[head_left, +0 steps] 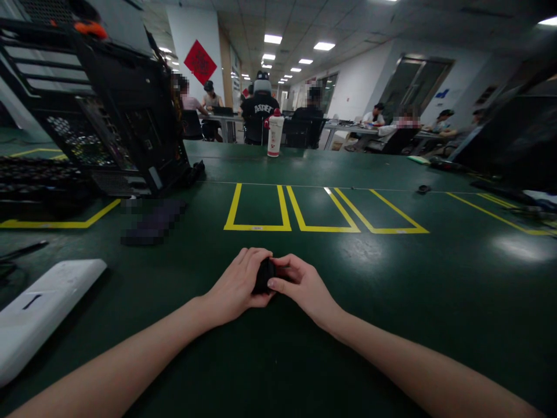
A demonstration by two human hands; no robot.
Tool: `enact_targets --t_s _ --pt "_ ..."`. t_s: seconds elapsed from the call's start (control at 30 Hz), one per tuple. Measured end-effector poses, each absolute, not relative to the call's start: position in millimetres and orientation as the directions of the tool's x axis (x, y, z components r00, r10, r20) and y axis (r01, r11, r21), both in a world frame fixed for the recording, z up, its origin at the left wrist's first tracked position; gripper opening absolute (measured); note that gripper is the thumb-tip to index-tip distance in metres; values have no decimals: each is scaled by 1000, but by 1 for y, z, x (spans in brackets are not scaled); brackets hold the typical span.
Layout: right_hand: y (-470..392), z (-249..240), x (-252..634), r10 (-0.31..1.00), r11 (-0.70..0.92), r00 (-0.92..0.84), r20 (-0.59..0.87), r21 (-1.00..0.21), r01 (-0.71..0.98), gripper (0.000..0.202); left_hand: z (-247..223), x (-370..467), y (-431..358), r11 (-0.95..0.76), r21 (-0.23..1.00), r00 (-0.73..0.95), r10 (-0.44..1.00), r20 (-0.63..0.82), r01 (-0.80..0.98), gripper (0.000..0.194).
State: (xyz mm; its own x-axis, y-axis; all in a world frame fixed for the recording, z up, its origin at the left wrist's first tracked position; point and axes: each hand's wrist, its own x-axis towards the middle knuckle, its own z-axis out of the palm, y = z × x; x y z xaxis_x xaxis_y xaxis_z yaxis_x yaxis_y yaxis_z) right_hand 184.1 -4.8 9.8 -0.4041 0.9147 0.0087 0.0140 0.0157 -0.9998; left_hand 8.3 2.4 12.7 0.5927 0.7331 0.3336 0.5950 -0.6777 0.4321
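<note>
Close in front of me, a small round black object (pixel 263 276) is between my two hands, just above or on the dark green table (pixel 278 360); its exact kind I cannot make out. My left hand (pixel 240 283) wraps round its left side, fingers over the top and thumb below. From the right, my right hand (pixel 305 285) pinches its edge with thumb and fingers. Parts of the object are hidden behind the fingers.
Yellow tape outlines (pixel 257 227) mark the table ahead. An open black computer case (pixel 126 133) stands at left, near a blurred dark flat item (pixel 154 223) and a white device (pixel 47 307). A white cup (pixel 274 136) stands at the far edge. Several people sit beyond.
</note>
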Motion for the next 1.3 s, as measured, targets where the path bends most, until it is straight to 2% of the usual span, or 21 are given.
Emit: enact_targets --t_s 0.2,0.47,0.57,0.67,0.77,0.9,1.1,1.3 --pt "-8 12 185 911 76 -407 61 -997 20 17 13 8 2 -715 396 625 698 350 576 59" --pt "-10 13 187 909 102 -414 44 -988 119 24 13 5 -1 -711 296 623 703 345 638 59" --pt "-11 12 187 895 132 -441 62 -983 130 19 12 4 -2 -734 322 639 679 362 598 61" --pt "-13 10 187 892 198 -435 126 -972 124 24 12 4 -1 -740 381 667 669 329 554 64" --pt "-13 9 187 887 197 -441 139 -976 88 23 12 4 0 -723 411 662 683 308 555 65" --pt "-12 10 185 890 137 -444 103 -989 45 15 13 4 -1 -719 417 655 688 313 556 63" --pt "-8 12 187 896 74 -443 27 -993 89 27 12 4 -1 -721 426 655 685 320 547 62" --pt "-10 11 188 864 162 -488 119 -986 47 25 10 4 0 -731 418 653 677 340 539 66"
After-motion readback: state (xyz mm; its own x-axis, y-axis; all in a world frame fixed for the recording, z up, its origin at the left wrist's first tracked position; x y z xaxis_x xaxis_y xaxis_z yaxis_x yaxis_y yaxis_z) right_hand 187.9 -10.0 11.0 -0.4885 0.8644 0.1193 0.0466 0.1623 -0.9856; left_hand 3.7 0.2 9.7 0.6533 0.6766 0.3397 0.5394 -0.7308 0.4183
